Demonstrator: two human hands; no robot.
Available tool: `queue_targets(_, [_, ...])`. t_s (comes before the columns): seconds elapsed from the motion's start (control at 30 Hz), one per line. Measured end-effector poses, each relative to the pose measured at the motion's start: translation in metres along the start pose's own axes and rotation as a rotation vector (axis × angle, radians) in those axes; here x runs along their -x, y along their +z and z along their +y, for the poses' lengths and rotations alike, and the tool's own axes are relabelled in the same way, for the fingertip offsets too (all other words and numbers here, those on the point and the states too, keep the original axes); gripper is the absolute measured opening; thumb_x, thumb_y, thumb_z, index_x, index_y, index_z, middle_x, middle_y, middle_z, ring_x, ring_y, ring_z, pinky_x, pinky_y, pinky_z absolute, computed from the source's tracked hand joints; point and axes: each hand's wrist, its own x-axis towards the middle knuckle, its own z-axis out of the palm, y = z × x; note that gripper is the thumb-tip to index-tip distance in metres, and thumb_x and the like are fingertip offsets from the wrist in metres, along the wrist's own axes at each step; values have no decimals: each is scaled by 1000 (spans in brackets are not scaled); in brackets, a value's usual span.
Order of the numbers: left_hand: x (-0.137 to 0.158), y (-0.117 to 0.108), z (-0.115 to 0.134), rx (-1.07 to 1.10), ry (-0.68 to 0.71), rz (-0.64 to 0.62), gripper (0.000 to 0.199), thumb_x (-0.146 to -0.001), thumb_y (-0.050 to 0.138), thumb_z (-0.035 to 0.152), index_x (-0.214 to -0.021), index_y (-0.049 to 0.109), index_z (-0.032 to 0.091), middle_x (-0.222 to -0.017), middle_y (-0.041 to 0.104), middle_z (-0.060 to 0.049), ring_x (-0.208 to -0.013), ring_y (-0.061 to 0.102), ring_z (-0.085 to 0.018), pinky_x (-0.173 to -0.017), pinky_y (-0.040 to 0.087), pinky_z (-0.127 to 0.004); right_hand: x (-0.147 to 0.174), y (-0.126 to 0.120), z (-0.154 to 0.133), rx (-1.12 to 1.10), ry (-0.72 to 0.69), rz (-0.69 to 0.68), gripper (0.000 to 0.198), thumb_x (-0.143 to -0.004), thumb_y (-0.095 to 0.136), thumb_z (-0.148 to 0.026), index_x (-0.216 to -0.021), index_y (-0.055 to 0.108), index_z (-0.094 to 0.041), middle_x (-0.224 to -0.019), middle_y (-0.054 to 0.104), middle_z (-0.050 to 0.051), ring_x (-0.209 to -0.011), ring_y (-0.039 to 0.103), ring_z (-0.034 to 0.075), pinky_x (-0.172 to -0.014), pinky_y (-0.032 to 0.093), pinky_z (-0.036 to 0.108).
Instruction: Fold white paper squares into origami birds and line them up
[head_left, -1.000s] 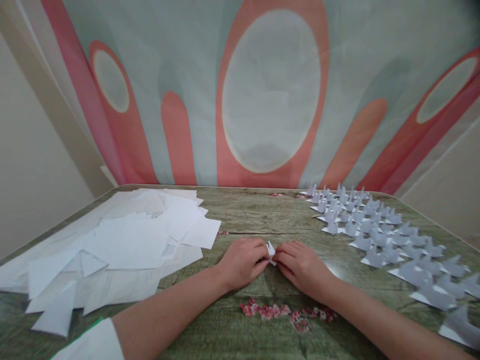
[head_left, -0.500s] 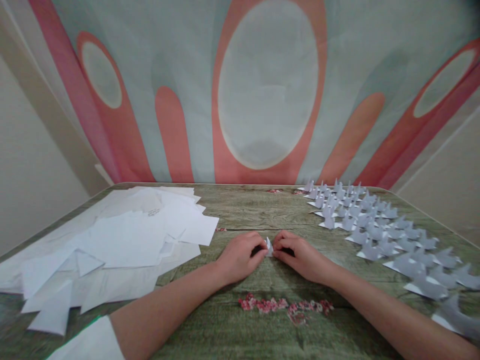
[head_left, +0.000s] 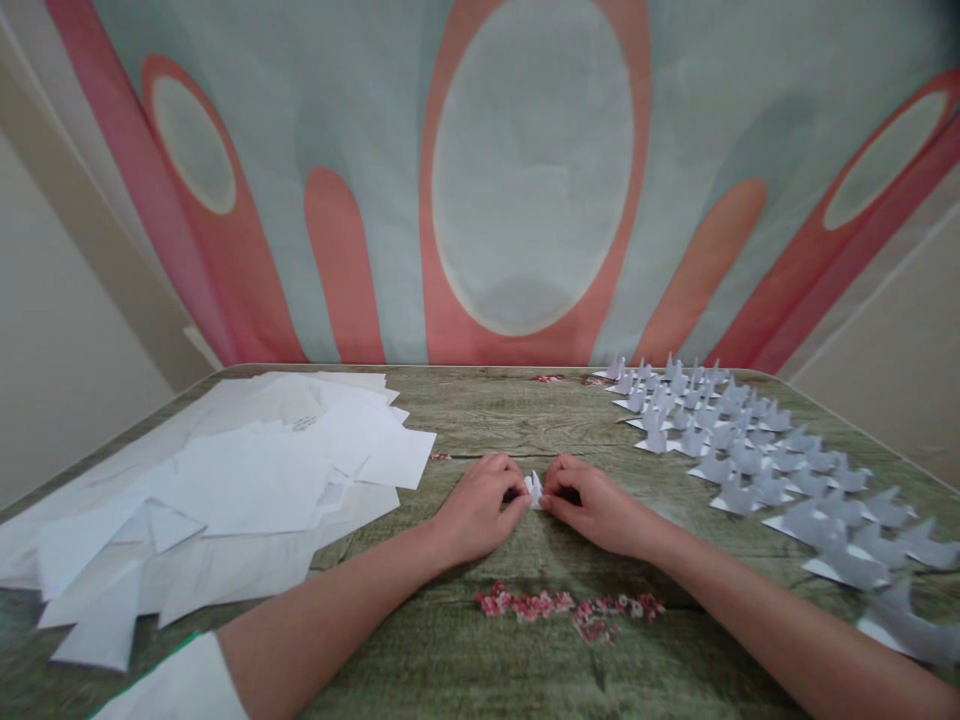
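Note:
Between my two hands, just above the middle of the table, is a small folded white paper figure (head_left: 534, 491) with a point sticking up. My left hand (head_left: 484, 505) pinches its left side between thumb and fingers. From the right, my right hand (head_left: 592, 503) pinches the other side the same way. Fingertips cover most of the figure, so its exact shape is hard to make out. Rows of folded paper birds (head_left: 731, 435) stand along the right side of the table, resembling the held piece in colour.
A spread pile of white paper sheets (head_left: 255, 480) covers the table's left side, with a folded paper piece (head_left: 105, 620) at its near edge. The wood-grain table (head_left: 495, 400) has printed pink flowers (head_left: 525, 604). A patterned backdrop (head_left: 532, 180) hangs behind it.
The whole view has shifted very slightly. Both hands keep their pinch on the paper figure, whose upright point and left side show a little differently between the fingertips.

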Motion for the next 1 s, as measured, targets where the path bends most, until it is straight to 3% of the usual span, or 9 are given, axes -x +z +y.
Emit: queue_targets(1.0, [-4, 4, -3, -76, -64, 57, 8, -77, 55, 26, -74, 55, 18, -84, 53, -3, -86, 47, -20, -79, 38, -34, -4, 4, 4, 98, 13, 43, 11, -77, 54, -16, -67, 51, -18, -75, 50, 1, -68, 50, 13, -62, 40, 27])
